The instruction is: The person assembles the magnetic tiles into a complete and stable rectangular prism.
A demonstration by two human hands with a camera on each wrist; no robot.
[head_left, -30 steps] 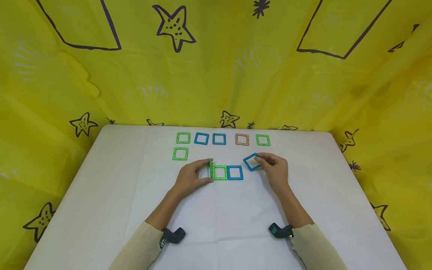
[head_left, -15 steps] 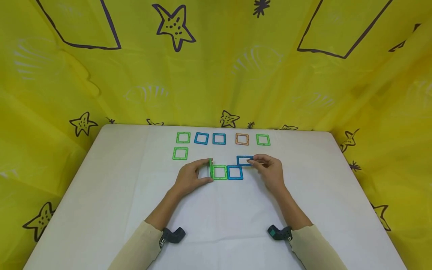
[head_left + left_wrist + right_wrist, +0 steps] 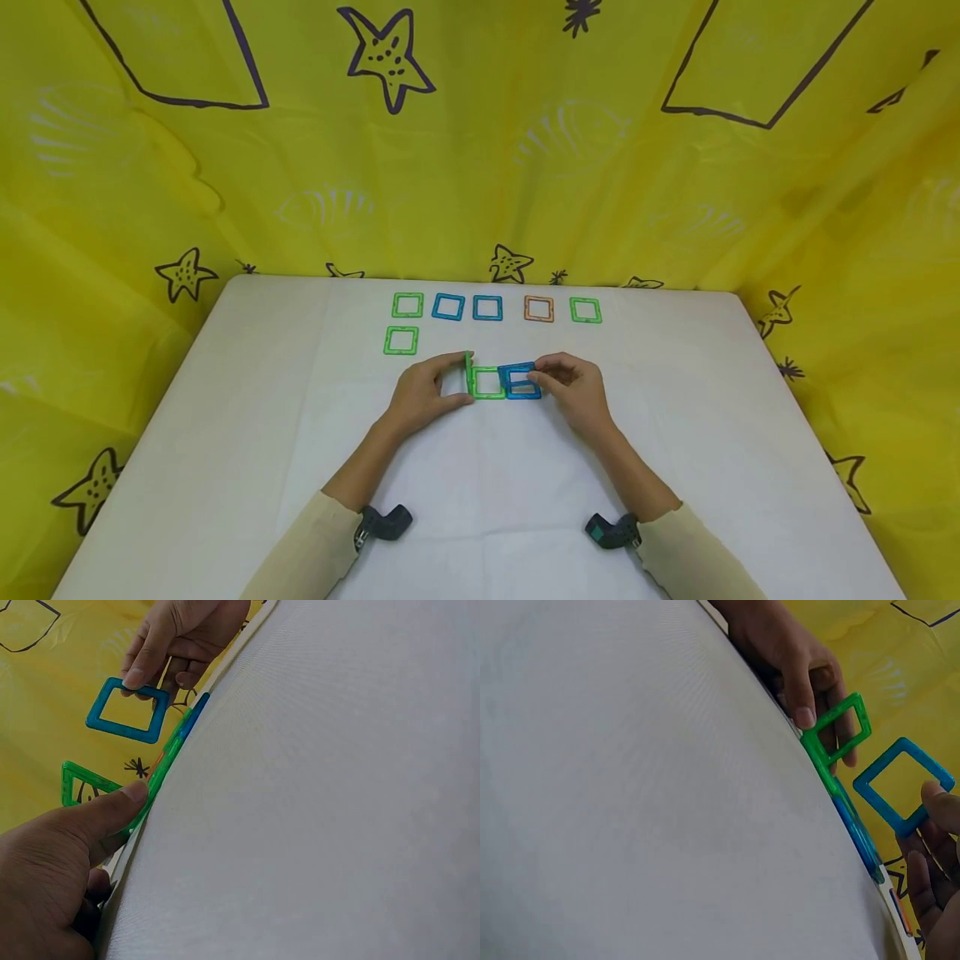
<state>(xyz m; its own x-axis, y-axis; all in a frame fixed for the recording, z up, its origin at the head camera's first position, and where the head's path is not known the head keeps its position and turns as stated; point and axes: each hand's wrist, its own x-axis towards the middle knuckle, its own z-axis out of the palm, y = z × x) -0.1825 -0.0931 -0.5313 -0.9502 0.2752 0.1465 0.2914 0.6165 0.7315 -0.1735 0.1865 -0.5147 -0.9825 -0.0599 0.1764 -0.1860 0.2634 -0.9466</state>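
Currently, the left hand (image 3: 423, 396) is pinching a green upright square plastic frame (image 3: 469, 377), its thumb meeting the near edge while its fingers are reaching the far edge. Between the two hands, a green flat square plastic frame (image 3: 489, 397) is touching the base of that upright piece. Beside it, toward the right hand, a blue flat square plastic frame (image 3: 523, 396) is adjoining it edge to edge. The right hand (image 3: 573, 387) is pinching a blue raised square plastic frame (image 3: 122, 732) between thumb and fingers, along the side nearest that hand. This raised piece is leaning at a tilt over the flat blue one; whether the two are touching, I cannot tell.

Just beyond the left hand, a loose green square plastic frame (image 3: 401, 351) is lying flat. Farther beyond the same hand, another green square frame (image 3: 407, 314) and a slightly turned blue square frame (image 3: 450, 296) are lying side by side. A second loose blue square frame (image 3: 487, 318) is resting beyond the gap between the hands. An orange square frame (image 3: 538, 319) is lying beyond the right hand's fingertips, and a last green square frame (image 3: 587, 320) beyond the right hand itself. A white surface (image 3: 480, 475) is carrying all these pieces, and a yellow curtain (image 3: 465, 175) with dark star drawings is hanging well beyond both hands.
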